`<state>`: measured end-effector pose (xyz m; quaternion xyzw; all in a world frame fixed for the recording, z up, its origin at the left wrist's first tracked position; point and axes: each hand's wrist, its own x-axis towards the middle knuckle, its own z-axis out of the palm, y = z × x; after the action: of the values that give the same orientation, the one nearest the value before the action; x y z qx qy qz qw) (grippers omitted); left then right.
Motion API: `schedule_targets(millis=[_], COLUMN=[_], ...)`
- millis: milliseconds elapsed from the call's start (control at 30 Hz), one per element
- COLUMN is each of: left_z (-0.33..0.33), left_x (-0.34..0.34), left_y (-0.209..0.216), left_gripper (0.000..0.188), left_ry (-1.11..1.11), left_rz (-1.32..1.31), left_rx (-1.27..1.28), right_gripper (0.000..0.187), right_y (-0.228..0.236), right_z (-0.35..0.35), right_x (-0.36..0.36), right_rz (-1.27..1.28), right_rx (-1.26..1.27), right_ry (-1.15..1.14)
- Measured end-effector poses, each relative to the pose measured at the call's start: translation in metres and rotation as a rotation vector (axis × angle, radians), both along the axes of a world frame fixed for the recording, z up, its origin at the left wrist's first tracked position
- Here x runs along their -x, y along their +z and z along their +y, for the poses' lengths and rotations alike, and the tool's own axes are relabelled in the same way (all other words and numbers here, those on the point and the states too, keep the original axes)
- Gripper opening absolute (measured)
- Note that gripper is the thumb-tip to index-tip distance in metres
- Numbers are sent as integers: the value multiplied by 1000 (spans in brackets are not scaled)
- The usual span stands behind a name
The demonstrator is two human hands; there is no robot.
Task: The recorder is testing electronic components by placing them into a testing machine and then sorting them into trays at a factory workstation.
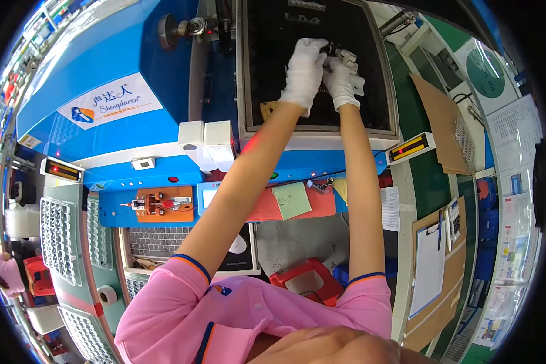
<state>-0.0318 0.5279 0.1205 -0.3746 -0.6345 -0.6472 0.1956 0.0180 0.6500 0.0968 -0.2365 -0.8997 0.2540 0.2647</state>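
Both my hands wear white gloves and reach over the dark bed (266, 60) of a machine, framed by a metal rim. My left hand (303, 74) has its fingers curled together near the middle of the bed; what they pinch is hidden. Close beside it on the right, my right hand (340, 82) is also closed, its fingertips meeting by the left one's. A cluster of small pale and metallic parts (347, 59) lies at the right hand's fingers, too small to name. A tan block (268, 110) sits at the near left corner of the bed.
A blue machine housing (97, 79) and a round knob (168, 31) stand left of the bed. Below are an orange fixture (164, 205), a keyboard (158, 241) and a red stool (309, 280). A clipboard (428, 267) lies right; trays (64, 239) stand left.
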Motion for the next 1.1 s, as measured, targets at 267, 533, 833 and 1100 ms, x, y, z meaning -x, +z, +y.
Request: schedule_targets(millis=[267,533,833,1100], left_z=[-204,-285,-260,-245], left_x=[-100,-102,-117,-124], left_y=[-48,-64,-92,-112], left_gripper=[26,26,28,26], left_ry=[-425,-249,-139,-38], left_rz=[521,989,915,840], left_rx=[656,1221,1429,1278], right_gripper=[39,54,61,60], right_y=[-3,12,-81,-107], right_z=[-5,-118,-149,-109], right_x=[0,-135,-195,-217], right_rz=[-61,738,585,677], right_rx=[-481,-465,327,299], right_ry=[-128,-687,-699,-672])
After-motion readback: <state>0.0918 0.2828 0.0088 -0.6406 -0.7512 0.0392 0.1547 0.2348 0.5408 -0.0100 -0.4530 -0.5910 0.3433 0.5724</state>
